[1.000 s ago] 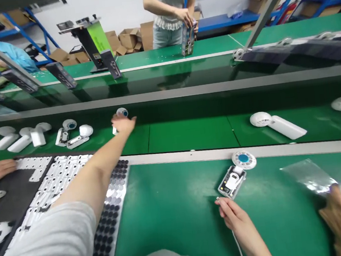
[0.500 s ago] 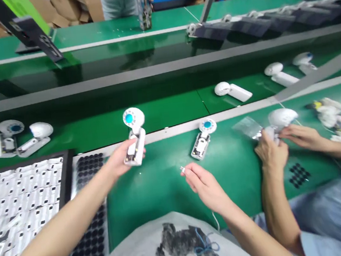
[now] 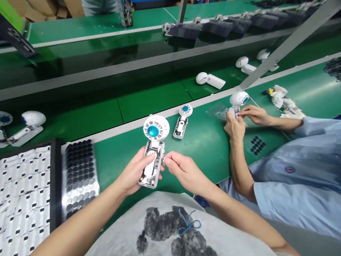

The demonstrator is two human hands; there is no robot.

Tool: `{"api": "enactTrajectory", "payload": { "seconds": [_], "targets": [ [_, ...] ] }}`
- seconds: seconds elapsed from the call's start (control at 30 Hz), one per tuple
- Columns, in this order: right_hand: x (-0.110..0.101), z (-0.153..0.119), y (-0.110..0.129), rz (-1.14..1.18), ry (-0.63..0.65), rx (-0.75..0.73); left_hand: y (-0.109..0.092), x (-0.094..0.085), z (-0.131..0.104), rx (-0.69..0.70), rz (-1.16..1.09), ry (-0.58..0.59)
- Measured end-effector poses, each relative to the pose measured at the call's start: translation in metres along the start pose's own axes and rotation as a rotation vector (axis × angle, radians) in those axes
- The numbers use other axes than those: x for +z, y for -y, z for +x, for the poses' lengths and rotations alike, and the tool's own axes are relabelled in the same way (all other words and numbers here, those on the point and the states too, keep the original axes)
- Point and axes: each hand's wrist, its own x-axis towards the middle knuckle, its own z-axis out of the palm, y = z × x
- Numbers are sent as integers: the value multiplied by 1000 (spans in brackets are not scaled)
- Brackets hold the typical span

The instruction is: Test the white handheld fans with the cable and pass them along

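My left hand [image 3: 137, 171] is wrapped round the open handle of a white handheld fan [image 3: 155, 127], its thumb on the white part inside. The fan's round head has a blue centre and points up, and a circuit board shows in the handle. Against the handle's right side, my right hand [image 3: 184, 171] pinches the small plug of a white charging cable [image 3: 163, 158]. Fingers hide most of the plug, so I cannot tell whether it sits in the handle. A second opened fan [image 3: 180, 127] lies on the green bench just beyond.
At left stand a tray of white parts [image 3: 17, 190] and a sheet of black discs [image 3: 79, 167]. More fans [image 3: 211, 80] lie on the sunken green strip. To the right, a co-worker's hands [image 3: 236, 126] hold another fan. A slanted metal bar [image 3: 295, 37] crosses the right side.
My left hand has brought the fan nearer to me and to the right. My right hand has carried the plug to the handle's side. The view has shifted to the right.
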Motion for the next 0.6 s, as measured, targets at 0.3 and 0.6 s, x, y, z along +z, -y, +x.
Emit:
{"api": "enactTrajectory", "payload": {
  "seconds": [0.3,0.6],
  "targets": [
    [4,-22,-3,65,59,-12,6,3,-19,124,361,95],
    [12,-24,-24,178,9,114,16,2,-24,-13,215,-22]
  ]
}}
